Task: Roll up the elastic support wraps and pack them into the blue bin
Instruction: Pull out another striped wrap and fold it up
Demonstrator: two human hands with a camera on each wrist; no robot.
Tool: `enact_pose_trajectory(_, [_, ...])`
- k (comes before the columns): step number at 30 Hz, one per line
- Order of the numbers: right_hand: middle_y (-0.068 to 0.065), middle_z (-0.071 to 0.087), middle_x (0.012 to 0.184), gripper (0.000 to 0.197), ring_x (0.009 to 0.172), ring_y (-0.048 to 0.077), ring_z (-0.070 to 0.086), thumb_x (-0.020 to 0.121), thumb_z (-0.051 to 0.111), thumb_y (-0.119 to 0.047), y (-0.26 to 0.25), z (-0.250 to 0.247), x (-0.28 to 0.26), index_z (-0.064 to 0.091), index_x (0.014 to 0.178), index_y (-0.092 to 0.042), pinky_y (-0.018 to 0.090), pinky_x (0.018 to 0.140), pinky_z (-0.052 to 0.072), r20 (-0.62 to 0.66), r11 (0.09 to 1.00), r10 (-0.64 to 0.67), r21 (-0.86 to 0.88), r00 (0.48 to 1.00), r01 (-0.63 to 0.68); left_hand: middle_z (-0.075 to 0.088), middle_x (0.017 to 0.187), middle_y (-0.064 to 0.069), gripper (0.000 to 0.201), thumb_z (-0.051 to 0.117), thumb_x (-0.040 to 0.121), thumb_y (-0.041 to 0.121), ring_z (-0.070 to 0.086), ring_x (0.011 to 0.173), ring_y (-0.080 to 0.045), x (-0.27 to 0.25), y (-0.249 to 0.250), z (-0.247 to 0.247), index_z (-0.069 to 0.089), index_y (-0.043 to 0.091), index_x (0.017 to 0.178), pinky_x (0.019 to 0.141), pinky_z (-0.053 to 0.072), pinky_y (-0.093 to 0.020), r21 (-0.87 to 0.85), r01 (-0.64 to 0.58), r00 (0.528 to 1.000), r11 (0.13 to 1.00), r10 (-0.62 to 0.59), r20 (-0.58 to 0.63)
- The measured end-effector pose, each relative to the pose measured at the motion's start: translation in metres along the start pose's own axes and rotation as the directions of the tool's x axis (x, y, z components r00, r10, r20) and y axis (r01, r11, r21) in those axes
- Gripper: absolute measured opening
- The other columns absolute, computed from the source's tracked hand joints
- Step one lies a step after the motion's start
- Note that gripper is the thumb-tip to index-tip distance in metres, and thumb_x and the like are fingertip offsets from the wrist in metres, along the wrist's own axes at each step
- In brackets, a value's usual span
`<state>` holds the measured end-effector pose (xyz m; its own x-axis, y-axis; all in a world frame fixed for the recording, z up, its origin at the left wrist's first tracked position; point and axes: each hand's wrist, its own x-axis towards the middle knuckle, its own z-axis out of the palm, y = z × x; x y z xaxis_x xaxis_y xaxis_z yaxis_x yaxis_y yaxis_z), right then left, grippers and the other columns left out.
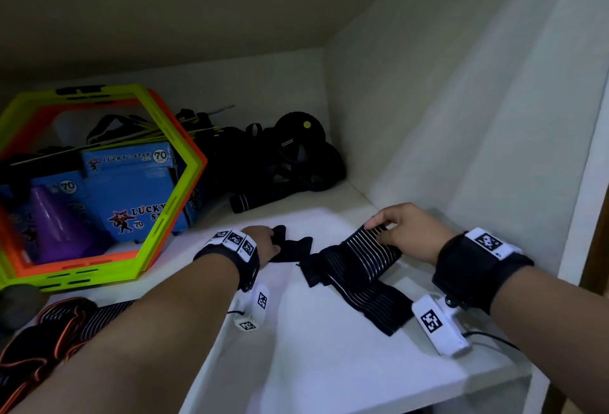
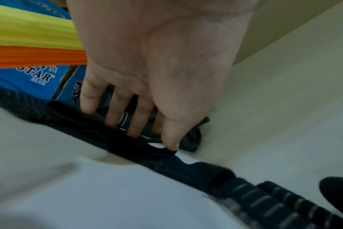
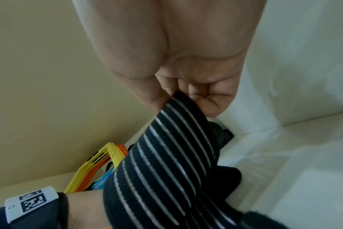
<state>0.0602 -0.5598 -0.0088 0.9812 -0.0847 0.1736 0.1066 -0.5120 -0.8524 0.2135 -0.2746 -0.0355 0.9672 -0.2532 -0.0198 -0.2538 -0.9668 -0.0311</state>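
White shelf (image 1: 329, 364), walled at back and right, front edge near; bare room toward the front. Striped black wrap (image 1: 359, 268) lying mid-shelf, partly folded, one end lifted. Right hand (image 1: 408, 232): fingers (image 3: 211, 106) pinching the lifted striped end. Left hand (image 1: 263, 242): fingers (image 2: 135, 122) curled onto the plain black end (image 1: 290, 245), thumb pressing it down. Left: green and orange hexagon frames (image 1: 171, 189) around blue boxes (image 1: 131, 189). Rear corner: black gear (image 1: 296, 156). Front left: orange-edged wraps (image 1: 49, 341).
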Motion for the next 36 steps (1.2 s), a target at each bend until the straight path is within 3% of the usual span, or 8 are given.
enact_pose_trajectory(5, [0.013,0.076,0.093,0.027,0.078,0.025,0.074,0.086,0.061,0.008,0.003,0.000,-0.007,0.075,0.091,-0.015,0.033,0.076,0.061,0.001,1.000,0.013,0.010,1.000,-0.013,0.060,0.079,-0.003,0.054,0.062,0.083,0.065,0.057,0.069,-0.019,-0.003,0.016,-0.004,0.060,0.011,0.080,0.056,0.039,-0.028,0.042,0.026,1.000,0.999,-0.027,0.015])
enact_pose_trajectory(12, [0.010,0.077,0.090,0.018,0.076,0.021,0.073,0.088,0.068,-0.001,-0.007,0.010,-0.015,0.075,0.095,-0.015,0.022,0.065,0.057,0.043,1.000,0.000,-0.027,0.999,0.001,0.053,0.062,-0.002,0.048,0.070,0.082,0.051,0.051,0.055,-0.018,-0.009,0.017,-0.005,0.051,0.013,0.059,0.052,0.039,-0.025,0.028,0.061,0.998,0.998,-0.061,0.012])
enact_pose_trajectory(18, [0.012,0.077,0.088,0.015,0.079,0.030,0.075,0.089,0.067,-0.003,-0.014,0.017,-0.017,0.075,0.094,-0.015,0.039,0.075,0.063,0.085,1.000,0.002,-0.010,0.996,-0.002,0.067,0.068,-0.002,0.051,0.065,0.068,0.065,0.065,0.063,-0.019,-0.020,-0.003,-0.002,0.066,0.014,0.072,0.070,0.058,-0.031,0.040,0.207,0.977,0.978,-0.209,0.042])
enact_pose_trajectory(23, [0.008,0.076,0.087,0.016,0.075,0.026,0.075,0.090,0.067,-0.004,-0.016,0.020,-0.020,0.076,0.093,-0.016,0.037,0.072,0.062,0.099,1.000,-0.002,-0.009,0.995,0.003,0.041,0.065,0.004,0.038,0.060,0.091,0.022,0.052,0.070,-0.019,-0.043,-0.001,-0.018,0.037,0.022,0.061,0.071,0.044,-0.025,-0.089,0.217,0.973,0.972,-0.223,-0.057])
enact_pose_trajectory(26, [0.008,0.076,0.087,0.016,0.074,0.024,0.075,0.090,0.066,-0.004,-0.019,0.018,-0.023,0.075,0.094,-0.017,0.036,0.072,0.062,0.087,1.000,-0.004,0.001,0.996,0.004,0.050,0.073,0.002,0.033,0.055,0.093,0.015,0.053,0.083,-0.020,-0.049,-0.003,-0.028,0.043,0.021,0.064,0.074,0.044,-0.026,-0.163,0.196,0.968,0.967,-0.217,-0.127])
enact_pose_trajectory(29, [0.011,0.075,0.089,0.017,0.069,0.024,0.073,0.090,0.066,-0.003,-0.027,0.013,-0.022,0.074,0.096,-0.017,0.036,0.069,0.062,0.052,0.999,-0.028,0.017,0.998,0.027,0.064,0.094,-0.004,0.019,0.054,0.090,0.004,0.060,0.089,-0.023,-0.052,-0.006,-0.049,0.067,0.018,0.093,0.081,0.047,-0.027,-0.317,0.098,0.947,0.943,-0.187,-0.262])
enact_pose_trajectory(33, [0.015,0.074,0.089,0.019,0.071,0.032,0.071,0.088,0.068,-0.005,-0.045,0.004,-0.013,0.074,0.094,-0.022,0.045,0.076,0.060,-0.050,0.994,-0.092,0.046,0.995,0.094,0.068,0.105,-0.009,0.030,0.050,0.094,-0.001,0.065,0.095,-0.028,-0.059,-0.004,-0.102,0.069,0.011,0.113,0.078,0.049,-0.026,-0.552,-0.124,0.871,0.824,-0.176,-0.458])
enact_pose_trajectory(36, [0.018,0.074,0.089,0.017,0.081,0.043,0.070,0.079,0.073,-0.015,-0.068,0.000,-0.007,0.074,0.091,-0.028,0.052,0.079,0.059,-0.154,0.986,-0.141,0.067,0.978,0.153,0.065,0.110,-0.008,0.027,0.059,0.095,0.009,0.070,0.084,-0.033,-0.074,-0.001,-0.138,0.064,0.015,0.120,0.066,0.063,-0.045,-0.622,-0.300,0.815,0.723,-0.144,-0.561])
